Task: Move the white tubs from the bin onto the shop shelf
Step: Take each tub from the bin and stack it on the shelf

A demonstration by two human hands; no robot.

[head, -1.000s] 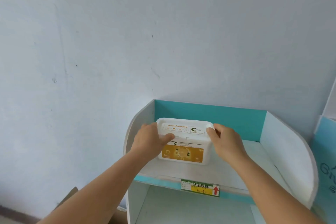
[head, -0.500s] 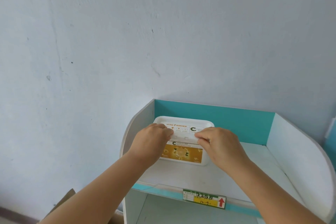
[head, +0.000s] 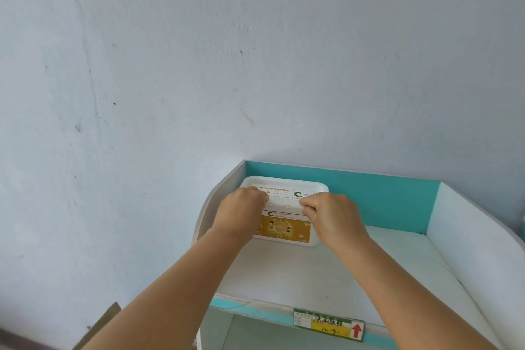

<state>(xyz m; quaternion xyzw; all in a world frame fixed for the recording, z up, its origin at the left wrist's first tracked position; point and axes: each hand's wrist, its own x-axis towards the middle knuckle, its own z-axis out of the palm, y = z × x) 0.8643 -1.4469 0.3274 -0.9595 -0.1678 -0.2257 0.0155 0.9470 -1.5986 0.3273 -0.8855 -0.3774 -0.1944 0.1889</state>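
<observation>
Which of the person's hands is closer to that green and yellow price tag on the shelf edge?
Right. The right hand is above the price tag on the tub; the left hand is farther left.

A scuffed pale blue-grey wall [head: 255,51] in soft daylight, brown cardboard [head: 99,327] at its foot

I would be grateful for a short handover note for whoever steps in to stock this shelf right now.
Left hand: fingers curled on the left end of the tub's lid.
Right hand: fingers curled on the front edge of the lid, right of centre.
White tub: standing on the top shelf in the back left corner, against the teal back panel, orange label facing front.
Done: one tub is on the shelf.
Left: let go and fetch further tubs; the bin is out of view, so the count remaining is unknown.
</observation>
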